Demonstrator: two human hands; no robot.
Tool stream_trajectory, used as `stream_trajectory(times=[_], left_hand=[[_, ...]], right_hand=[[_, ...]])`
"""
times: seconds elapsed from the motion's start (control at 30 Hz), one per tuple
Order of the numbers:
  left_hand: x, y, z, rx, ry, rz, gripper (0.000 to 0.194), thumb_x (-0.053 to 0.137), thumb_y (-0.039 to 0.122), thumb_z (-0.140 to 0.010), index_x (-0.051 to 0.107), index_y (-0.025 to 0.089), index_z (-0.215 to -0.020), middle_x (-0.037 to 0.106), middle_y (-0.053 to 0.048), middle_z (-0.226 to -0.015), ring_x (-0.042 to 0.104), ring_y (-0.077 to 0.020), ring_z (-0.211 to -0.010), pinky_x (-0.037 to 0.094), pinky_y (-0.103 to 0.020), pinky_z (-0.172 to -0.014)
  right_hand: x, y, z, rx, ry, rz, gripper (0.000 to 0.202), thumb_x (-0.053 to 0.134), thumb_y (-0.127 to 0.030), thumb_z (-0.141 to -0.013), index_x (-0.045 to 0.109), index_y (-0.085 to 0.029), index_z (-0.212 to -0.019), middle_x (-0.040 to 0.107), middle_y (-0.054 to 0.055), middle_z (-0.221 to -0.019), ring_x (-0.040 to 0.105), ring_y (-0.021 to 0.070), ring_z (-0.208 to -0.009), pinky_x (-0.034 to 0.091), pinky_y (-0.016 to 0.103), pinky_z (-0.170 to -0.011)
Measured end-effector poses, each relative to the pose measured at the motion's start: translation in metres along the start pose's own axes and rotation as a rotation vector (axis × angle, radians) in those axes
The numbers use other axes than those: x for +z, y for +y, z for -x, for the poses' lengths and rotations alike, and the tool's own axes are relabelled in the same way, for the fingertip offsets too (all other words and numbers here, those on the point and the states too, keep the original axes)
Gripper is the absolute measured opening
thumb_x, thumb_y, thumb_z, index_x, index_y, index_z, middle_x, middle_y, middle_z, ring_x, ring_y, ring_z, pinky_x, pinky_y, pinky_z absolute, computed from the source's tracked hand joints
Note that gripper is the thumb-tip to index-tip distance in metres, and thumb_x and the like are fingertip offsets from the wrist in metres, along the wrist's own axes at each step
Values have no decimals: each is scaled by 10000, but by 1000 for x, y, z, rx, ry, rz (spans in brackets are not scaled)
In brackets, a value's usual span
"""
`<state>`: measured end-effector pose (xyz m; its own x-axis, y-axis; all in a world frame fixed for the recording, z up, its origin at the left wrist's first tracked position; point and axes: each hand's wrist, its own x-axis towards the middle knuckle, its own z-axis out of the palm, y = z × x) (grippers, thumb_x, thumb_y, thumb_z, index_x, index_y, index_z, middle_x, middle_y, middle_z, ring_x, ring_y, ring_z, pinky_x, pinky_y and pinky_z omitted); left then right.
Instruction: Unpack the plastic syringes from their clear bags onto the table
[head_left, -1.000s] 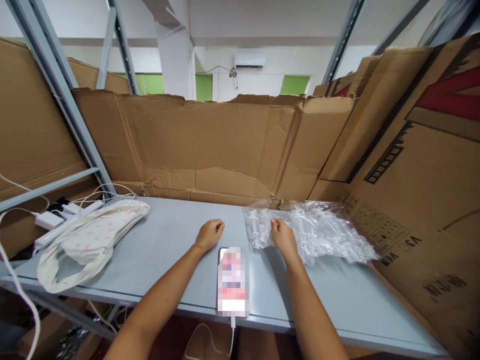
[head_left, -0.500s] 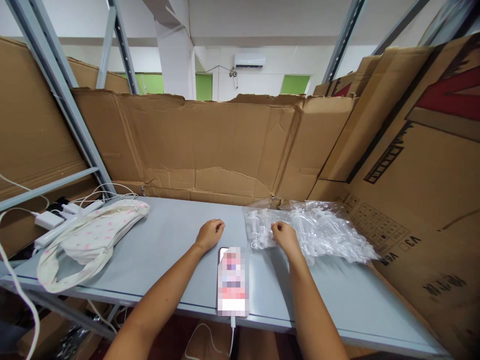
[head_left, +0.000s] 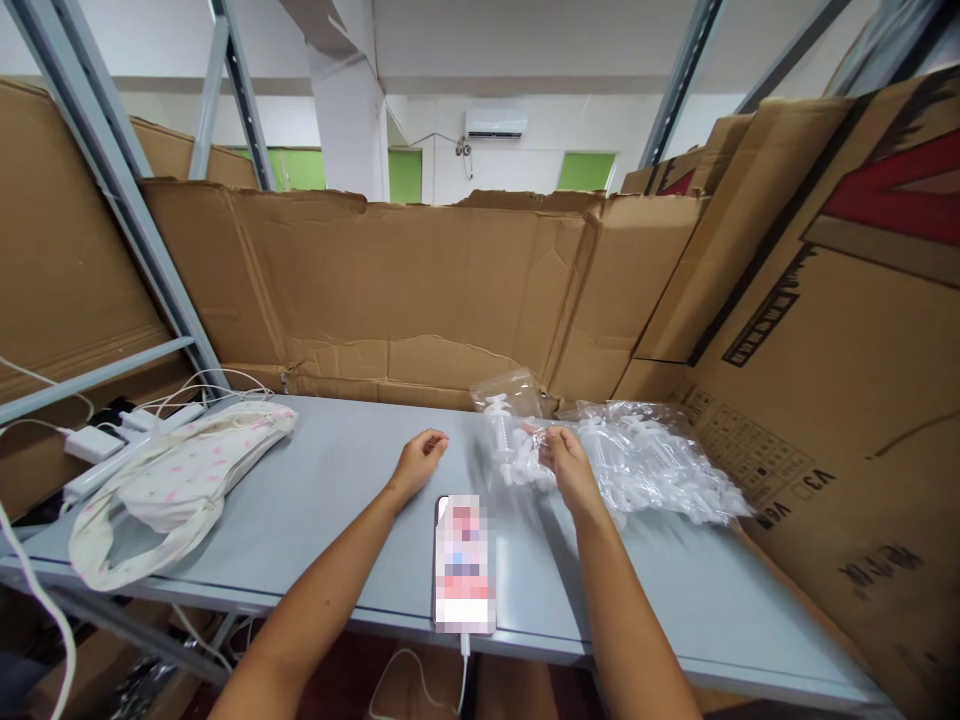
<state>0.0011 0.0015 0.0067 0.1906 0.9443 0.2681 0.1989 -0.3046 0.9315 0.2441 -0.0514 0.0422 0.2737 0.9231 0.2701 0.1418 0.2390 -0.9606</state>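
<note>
My right hand [head_left: 568,463] pinches the edge of a clear plastic bag [head_left: 523,440]. White plastic parts show through the film, one of them long and ribbed; their exact kind is hard to make out. This bag is lifted slightly and tilted over the table. Close behind and right of my hand lies a heap of more clear bags [head_left: 660,465] with similar white parts. My left hand [head_left: 420,463] rests above the table, left of the bag and apart from it. Its fingers are curled together, and nothing shows in them.
A phone [head_left: 463,565] with a white cable lies at the front edge of the grey table [head_left: 322,500]. To the left are a pale cloth bag [head_left: 184,475] and a power strip [head_left: 124,455] with plugs. Cardboard walls [head_left: 420,290] stand behind and on both sides.
My right hand has pulled up the nearest bag from the heap, so its far end now stands higher and leans left. My left hand has shifted only slightly.
</note>
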Motion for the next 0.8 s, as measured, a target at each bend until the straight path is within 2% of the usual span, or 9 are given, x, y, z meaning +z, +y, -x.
stream_trajectory(times=[0.1,0.2,0.3,0.4,0.53,0.67,0.8], left_hand=[[-5,9,0,-136,-127,442,517,500,526,-798,470,201,-1199,578,-129,-1143,621,-195,-891,476,-337,-785],[-10,21,2,-230,-260,762,645,431,594,-809,356,216,-1326,516,-166,-1246,632,-220,-886,485,-403,-808],[-13,28,5,-281,-352,894,649,378,598,-831,363,199,-1343,551,-167,-1213,633,-197,-832,497,-380,-779],[-13,29,5,-312,-347,873,560,402,516,-859,400,209,-1327,590,-145,-1170,628,-177,-828,508,-330,-732],[-11,27,4,-355,-261,810,496,454,425,-861,408,255,-1325,611,-112,-1138,631,-153,-768,519,-316,-704],[-9,29,5,-336,-275,854,503,478,430,-853,411,279,-1327,604,-101,-1134,633,-166,-810,519,-352,-763],[-6,35,8,-345,-273,875,484,480,439,-854,431,290,-1311,589,-100,-1147,626,-158,-794,523,-345,-747]], right_hand=[[4,-11,8,75,-147,-100,375,408,-622,-767,359,-250,-741,695,92,-919,616,195,-663,458,299,-557],[9,-16,13,141,-264,-86,405,394,-657,-753,353,-254,-749,693,91,-944,642,211,-725,473,310,-587],[13,-17,17,172,-380,-160,387,441,-629,-747,347,-253,-740,696,79,-918,649,205,-717,478,315,-617],[15,-16,18,183,-432,-189,367,474,-596,-749,353,-250,-736,693,66,-862,643,195,-685,474,312,-618],[12,-7,12,161,-356,-105,384,476,-613,-739,363,-246,-735,654,2,-702,578,151,-553,433,269,-540],[9,7,3,89,-233,22,375,473,-600,-746,393,-234,-735,604,-28,-600,472,118,-453,382,251,-491],[11,15,0,10,-111,223,342,408,-567,-794,421,-231,-729,615,-10,-591,496,140,-463,383,272,-501]])
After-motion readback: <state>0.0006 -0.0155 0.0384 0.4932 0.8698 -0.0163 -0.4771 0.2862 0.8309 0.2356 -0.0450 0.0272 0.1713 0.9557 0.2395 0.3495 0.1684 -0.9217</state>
